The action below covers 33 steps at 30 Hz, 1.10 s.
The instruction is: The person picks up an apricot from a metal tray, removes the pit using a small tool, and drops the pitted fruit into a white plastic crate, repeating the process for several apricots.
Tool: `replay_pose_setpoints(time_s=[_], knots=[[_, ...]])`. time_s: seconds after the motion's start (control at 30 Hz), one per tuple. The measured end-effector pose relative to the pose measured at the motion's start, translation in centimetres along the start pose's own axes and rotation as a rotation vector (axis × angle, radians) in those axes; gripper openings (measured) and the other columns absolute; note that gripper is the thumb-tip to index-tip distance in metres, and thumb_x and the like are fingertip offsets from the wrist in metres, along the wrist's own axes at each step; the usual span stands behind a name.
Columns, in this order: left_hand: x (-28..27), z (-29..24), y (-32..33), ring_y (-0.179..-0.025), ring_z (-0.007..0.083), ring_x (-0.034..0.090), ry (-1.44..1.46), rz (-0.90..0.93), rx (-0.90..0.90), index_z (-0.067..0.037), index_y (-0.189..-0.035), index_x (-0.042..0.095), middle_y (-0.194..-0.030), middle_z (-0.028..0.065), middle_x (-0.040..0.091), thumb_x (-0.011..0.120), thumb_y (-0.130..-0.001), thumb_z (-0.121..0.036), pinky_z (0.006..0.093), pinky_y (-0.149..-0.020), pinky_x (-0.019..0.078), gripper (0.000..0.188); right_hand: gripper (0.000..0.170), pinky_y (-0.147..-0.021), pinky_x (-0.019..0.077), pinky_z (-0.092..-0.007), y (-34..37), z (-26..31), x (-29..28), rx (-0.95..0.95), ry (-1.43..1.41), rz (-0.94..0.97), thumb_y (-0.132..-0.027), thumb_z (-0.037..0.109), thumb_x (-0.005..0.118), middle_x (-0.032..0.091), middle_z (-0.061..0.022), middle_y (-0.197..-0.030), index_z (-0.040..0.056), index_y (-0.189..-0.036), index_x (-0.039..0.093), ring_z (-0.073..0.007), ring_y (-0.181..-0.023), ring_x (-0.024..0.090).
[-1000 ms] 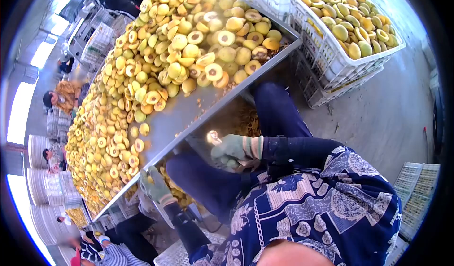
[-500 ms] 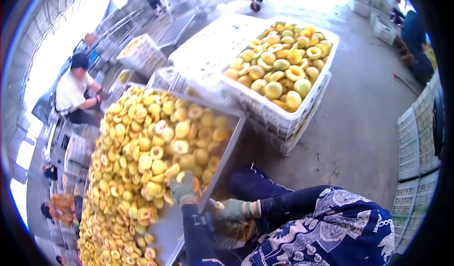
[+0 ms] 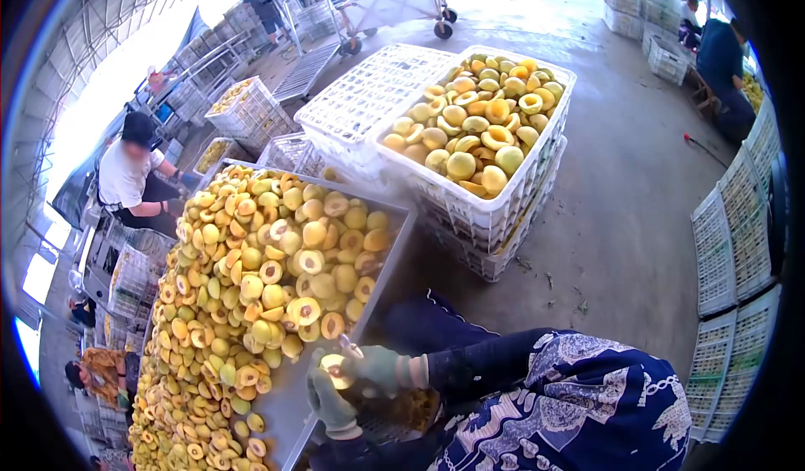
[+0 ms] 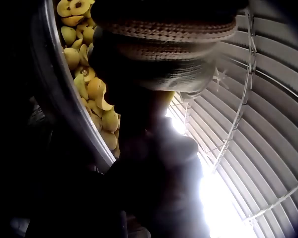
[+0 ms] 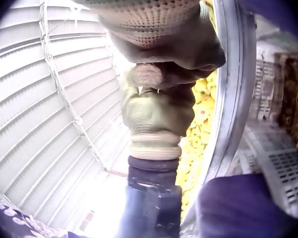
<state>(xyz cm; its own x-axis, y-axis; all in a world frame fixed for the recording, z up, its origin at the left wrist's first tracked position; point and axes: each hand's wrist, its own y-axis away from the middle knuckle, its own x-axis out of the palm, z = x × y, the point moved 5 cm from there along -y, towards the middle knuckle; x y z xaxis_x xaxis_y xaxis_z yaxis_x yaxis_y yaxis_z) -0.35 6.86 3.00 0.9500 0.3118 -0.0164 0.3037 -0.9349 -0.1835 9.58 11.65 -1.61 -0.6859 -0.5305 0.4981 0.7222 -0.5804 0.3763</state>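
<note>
Fruit half (image 3: pixel 337 371): sitting between both gloved hands, low centre of the head frame, showing its cut face.
Left hand (image 3: pixel 329 400): gripping the fruit half.
Right hand (image 3: pixel 379 372): gripping a small shiny object (image 3: pixel 350 348) that is poking up beside the fruit half.
Risk: a loosening left grip could be dropping the fruit half near the tray rim (image 3: pixel 386 274); a skewed right hand could be jabbing the left glove.
Hidden: shadow is swallowing the left wrist view's centre; gloves are covering fingertip contacts; the shiny object's kind is staying unclear.
</note>
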Motion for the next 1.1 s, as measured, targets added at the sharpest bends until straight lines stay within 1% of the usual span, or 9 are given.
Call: replay_pose_setpoints(time_s=[0.03, 0.1, 0.2, 0.23, 0.37, 0.73, 0.97, 1.03, 1.1], knots=[[-0.1, 0.0, 1.4, -0.100, 0.0172, 0.056, 0.079, -0.110, 0.126, 0.004, -0.127, 0.048, -0.116, 0.0115, 0.058, 0.047, -0.098, -0.032, 0.0342, -0.090, 0.0460, 0.046, 0.036, -0.077, 0.0466, -0.0260, 1.2, -0.4, 0.6, 0.181, -0.094, -0.005, -0.091, 0.035, 0.059, 0.063, -0.0009, -0.102, 0.0083, -0.115, 0.060, -0.0116, -0.091, 0.057], [3.4, -3.5, 3.4, -0.120, 0.0244, 0.046, -0.236, -0.324, 0.264, 0.003, -0.133, 0.041, -0.133, 0.0152, 0.046, 0.040, -0.099, -0.037, 0.0380, -0.101, 0.0389, 0.052, 0.034, -0.070, 0.0458, -0.0218, 1.8, 0.0, 2.1, -0.354, 0.302, 0.045, -0.092, 0.035, 0.058, 0.064, -0.0004, -0.099, 0.0087, -0.114, 0.060, -0.0081, -0.087, 0.055], [0.2, 0.4, 4.5, -0.114, 0.0251, 0.050, -0.054, -0.598, -0.098, 0.001, -0.130, 0.045, -0.125, 0.0151, 0.052, 0.038, -0.096, -0.051, 0.0395, -0.099, 0.0396, 0.063, 0.026, -0.075, 0.0503, -0.0287, 4.4, -0.1, 4.1, -0.108, 0.052, 0.056, -0.086, 0.022, 0.062, 0.067, -0.0025, -0.094, 0.0097, -0.110, 0.063, -0.0116, -0.083, 0.060], [-1.0, 2.1, 4.3, -0.108, 0.0241, 0.052, 0.631, -0.404, -0.099, 0.000, -0.128, 0.048, -0.119, 0.0137, 0.055, 0.041, -0.095, -0.052, 0.0391, -0.097, 0.0412, 0.062, 0.035, -0.076, 0.0498, -0.0264, 5.8, 2.0, 4.2, -0.238, 0.314, -0.001, -0.085, 0.018, 0.064, 0.067, -0.0012, -0.094, 0.0092, -0.119, 0.058, -0.0083, -0.085, 0.058], [-0.4, -0.8, 5.5, -0.101, 0.0276, 0.057, 0.629, -0.435, -0.097, 0.002, -0.125, 0.048, -0.114, 0.0194, 0.057, 0.041, -0.094, -0.057, 0.0399, -0.089, 0.0471, 0.067, 0.055, -0.082, 0.0498, -0.0397, 4.9, 0.5, 4.4, -0.358, 1.041, 0.082, -0.084, 0.026, 0.057, 0.062, -0.0234, -0.105, 0.0040, -0.133, 0.042, -0.0364, -0.095, 0.063], [-1.2, 0.5, 5.7, -0.096, 0.0290, 0.062, 0.329, -0.528, -0.007, 0.003, -0.116, 0.051, -0.111, 0.0165, 0.058, 0.043, -0.095, -0.051, 0.0385, -0.083, 0.0520, 0.058, 0.034, -0.073, 0.0493, -0.0418, 5.5, 0.5, 3.7, -0.277, 1.228, 0.159, -0.079, 0.020, 0.059, 0.063, -0.0156, -0.089, 0.0074, -0.110, 0.050, -0.0348, -0.084, 0.063], [-1.1, 0.1, 5.8, -0.089, 0.0291, 0.064, 0.324, -0.394, -0.124, 0.008, -0.113, 0.052, -0.106, 0.0168, 0.061, 0.044, -0.096, -0.049, 0.0373, -0.076, 0.0542, 0.061, 0.023, -0.081, 0.0473, -0.0372, 5.2, 0.0, 3.1, -0.090, 1.404, 0.293, -0.082, 0.022, 0.057, 0.064, -0.0115, -0.096, 0.0077, -0.100, 0.059, -0.0303, -0.093, 0.063], [-1.6, -0.1, 5.5, -0.088, 0.0284, 0.064, 0.316, -0.376, -0.151, 0.009, -0.113, 0.053, -0.104, 0.0171, 0.062, 0.043, -0.095, -0.050, 0.0365, -0.075, 0.0542, 0.062, 0.024, -0.081, 0.0478, -0.0347, 2.9, -4.5, 1.8, -0.348, 1.927, 0.625, -0.083, 0.022, 0.058, 0.065, -0.0072, -0.095, 0.0088, -0.103, 0.059, -0.0260, -0.091, 0.064], [-1.6, 0.2, 5.1, -0.085, 0.0273, 0.065, 0.289, -0.107, -0.294, 0.009, -0.111, 0.054, -0.101, 0.0171, 0.063, 0.044, -0.095, -0.051, 0.0352, -0.074, 0.0544, 0.063, 0.025, -0.080, 0.0480, -0.0330, 5.7, 0.2, 3.2, -0.134, 1.645, 0.504, -0.084, 0.023, 0.058, 0.065, -0.0043, -0.094, 0.0098, -0.105, 0.059, -0.0228, -0.089, 0.063]])
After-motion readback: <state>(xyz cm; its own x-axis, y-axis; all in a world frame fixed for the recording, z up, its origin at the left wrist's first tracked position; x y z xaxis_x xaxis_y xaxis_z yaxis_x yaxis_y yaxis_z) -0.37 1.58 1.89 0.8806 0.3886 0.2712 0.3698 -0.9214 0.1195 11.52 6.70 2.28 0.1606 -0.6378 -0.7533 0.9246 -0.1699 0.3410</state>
